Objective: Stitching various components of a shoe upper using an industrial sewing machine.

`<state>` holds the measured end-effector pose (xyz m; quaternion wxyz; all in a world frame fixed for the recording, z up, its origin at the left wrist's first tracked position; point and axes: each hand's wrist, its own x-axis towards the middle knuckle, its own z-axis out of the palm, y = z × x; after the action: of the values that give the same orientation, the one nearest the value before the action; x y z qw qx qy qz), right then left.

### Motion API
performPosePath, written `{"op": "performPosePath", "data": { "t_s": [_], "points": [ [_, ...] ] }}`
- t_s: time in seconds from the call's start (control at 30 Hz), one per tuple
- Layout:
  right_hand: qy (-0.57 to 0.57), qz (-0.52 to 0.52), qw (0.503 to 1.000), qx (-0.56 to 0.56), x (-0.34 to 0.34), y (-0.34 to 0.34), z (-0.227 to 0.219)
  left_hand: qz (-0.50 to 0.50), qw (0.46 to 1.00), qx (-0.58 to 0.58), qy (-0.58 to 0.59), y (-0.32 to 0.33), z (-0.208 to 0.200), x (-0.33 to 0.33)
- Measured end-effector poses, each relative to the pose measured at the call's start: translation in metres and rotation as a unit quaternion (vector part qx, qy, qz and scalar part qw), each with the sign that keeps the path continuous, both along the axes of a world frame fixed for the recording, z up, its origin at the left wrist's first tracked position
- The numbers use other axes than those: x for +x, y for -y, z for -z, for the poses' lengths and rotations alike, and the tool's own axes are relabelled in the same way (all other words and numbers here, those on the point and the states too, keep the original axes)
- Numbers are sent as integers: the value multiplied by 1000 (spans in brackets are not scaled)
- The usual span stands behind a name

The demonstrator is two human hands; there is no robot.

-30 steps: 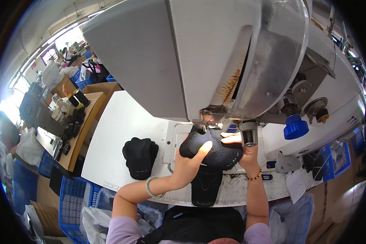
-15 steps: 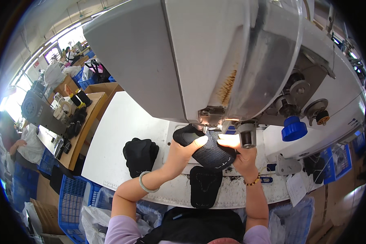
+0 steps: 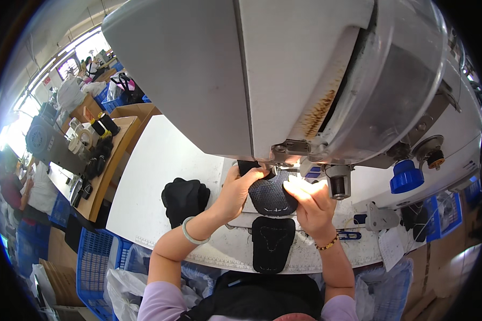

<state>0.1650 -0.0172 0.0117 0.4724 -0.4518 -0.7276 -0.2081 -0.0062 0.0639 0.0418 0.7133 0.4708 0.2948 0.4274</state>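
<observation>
A black textured fabric piece [image 3: 273,197] with white stitch marks along its near edge lies under the needle area of a large white sewing machine [image 3: 182,75]. My left hand [image 3: 233,193] grips its left side, thumb on top close to the presser foot. On the right edge my right hand [image 3: 314,208] pinches the same piece between thumb and fingers. Just nearer to me, a flat black padded piece [image 3: 273,245] with a stitched outline rests on the white table [image 3: 144,187]. A stack of black pieces [image 3: 185,201] sits left of my left hand.
Blue crates [image 3: 95,270] with clear plastic bags stand below the table's left edge. A blue thread snip [image 3: 350,235] and a paper sheet [image 3: 392,247] lie on the right. Another bench [image 3: 115,163] holds thread spools; a person [image 3: 13,184] is at far left.
The textured piece has turned and now lies flatter and straighter under the machine. My right hand has shifted nearer to me along its right edge. The machine appears larger in view.
</observation>
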Motion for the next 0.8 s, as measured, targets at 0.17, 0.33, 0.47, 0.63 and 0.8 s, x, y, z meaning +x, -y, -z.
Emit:
{"op": "performPosePath", "data": {
  "t_s": [0.17,0.33,0.47,0.63,0.8],
  "points": [
    [-69,1,997,-29,7,2,16,16,999,52,-5,-1,6,-4],
    [-94,78,990,69,13,-3,6,9,999,40,33,3,3,-5],
    [-141,115,980,78,27,-9,-2,-24,998,32,47,-9,8,-4],
    [-262,111,958,-43,49,-16,-10,-88,991,78,63,-13,7,-4],
    [-129,141,934,-301,81,3,30,-197,970,135,-51,-21,0,-80]
  ]
}}
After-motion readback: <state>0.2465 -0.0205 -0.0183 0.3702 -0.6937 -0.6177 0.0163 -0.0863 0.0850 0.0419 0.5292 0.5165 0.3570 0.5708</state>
